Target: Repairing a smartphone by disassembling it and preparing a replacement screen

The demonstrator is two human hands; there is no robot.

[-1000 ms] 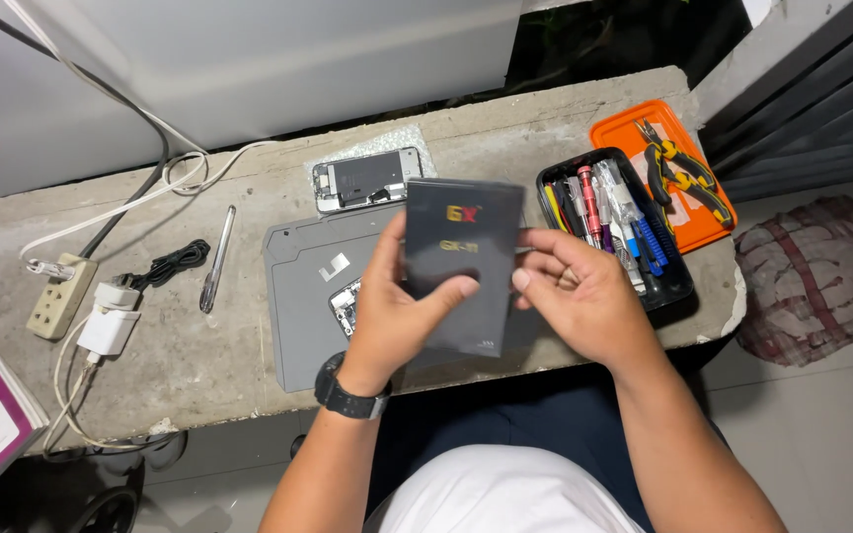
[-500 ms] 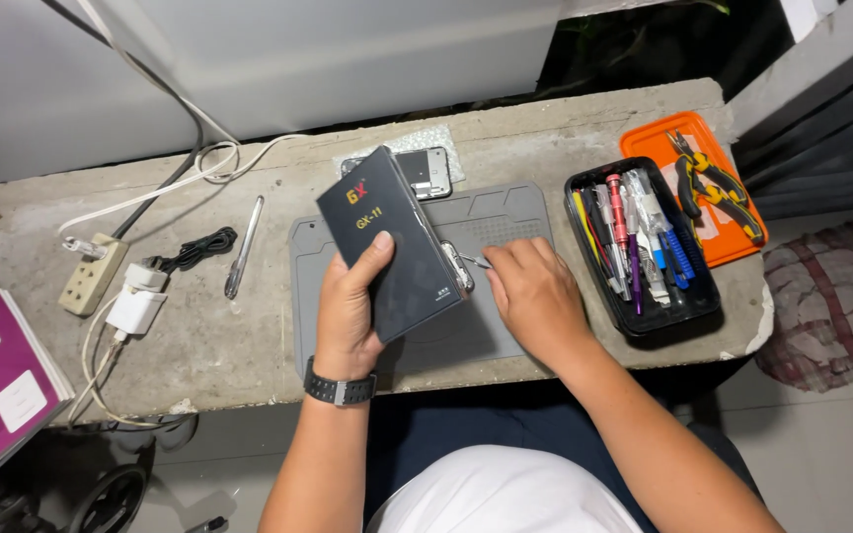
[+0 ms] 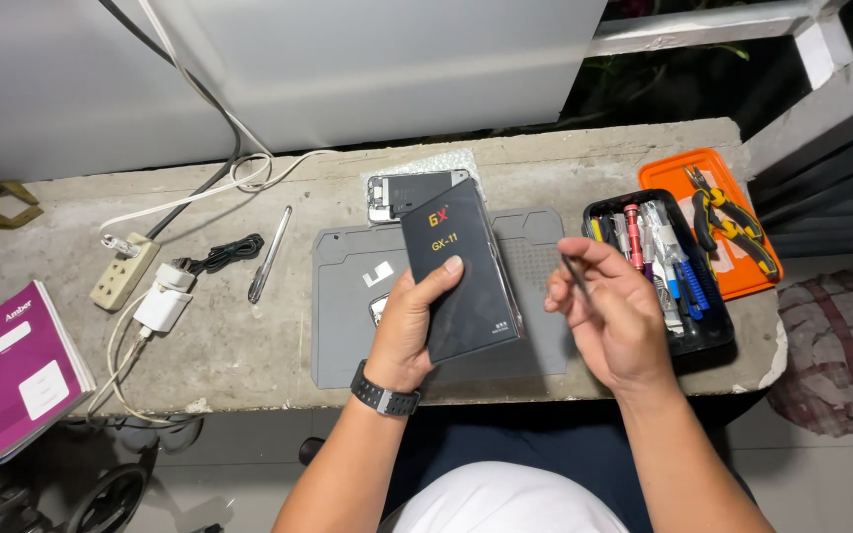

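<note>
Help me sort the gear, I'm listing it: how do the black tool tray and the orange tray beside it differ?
The black tool tray is crammed with many slim tools, screwdrivers among them; the orange tray holds mainly a pair of yellow-handled pliers. The black tray looks deeper-walled; the orange tray looks shallow. The black tray lies nearer the right hand; the orange tray sits at the bench's far right end. Both are rectangular and rest on the concrete bench.

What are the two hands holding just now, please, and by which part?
The left hand grips the flat black rectangular box by its lower left edge, thumb on the front. The right hand pinches a thin dark tool at its lower end.
</note>
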